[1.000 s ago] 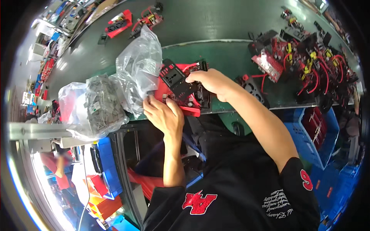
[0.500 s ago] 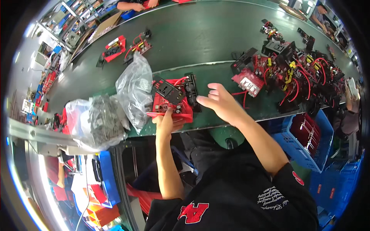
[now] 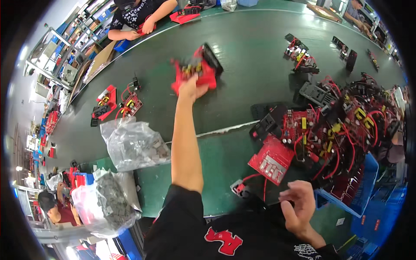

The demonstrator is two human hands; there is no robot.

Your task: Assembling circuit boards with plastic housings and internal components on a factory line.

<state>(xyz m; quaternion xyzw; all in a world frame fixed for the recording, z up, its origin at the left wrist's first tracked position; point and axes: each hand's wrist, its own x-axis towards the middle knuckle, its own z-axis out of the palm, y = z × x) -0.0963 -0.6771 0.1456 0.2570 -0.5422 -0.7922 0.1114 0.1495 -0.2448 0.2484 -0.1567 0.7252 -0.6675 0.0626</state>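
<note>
Red electronic assembly (image 3: 195, 78), one, blurred: a red housing, the side with its yellow-marked parts turned upward, located beyond the pale seam on the far part of the bench (image 3: 247, 52), whether touching the surface or above it cannot be told; broader side lying roughly left to right, exact long axis lost in the blur; black end panel (image 3: 212, 58) at its right, facing off to the right, the panel's own long axis slanting from far left to near right. Hands, two, well apart: left hand (image 3: 190, 89) at full reach, closed on the near edge of the housing; right hand (image 3: 299, 208) empty, fingers half curled, thumb spread, close to the wearer's body, nearest a red panel (image 3: 271, 160). Heap of assemblies (image 3: 342, 125), red boards and red wires, at the right. Clear bag (image 3: 134, 145) of grey pieces, left of the forearm; second clear bag (image 3: 110, 203), nearer the body. Red-and-black part (image 3: 105, 103) and wired board (image 3: 130, 104), side by side, farther left. Blue crate (image 3: 366, 184), below the heap. Co-worker (image 3: 136, 15), across the bench, holding a red piece
</note>
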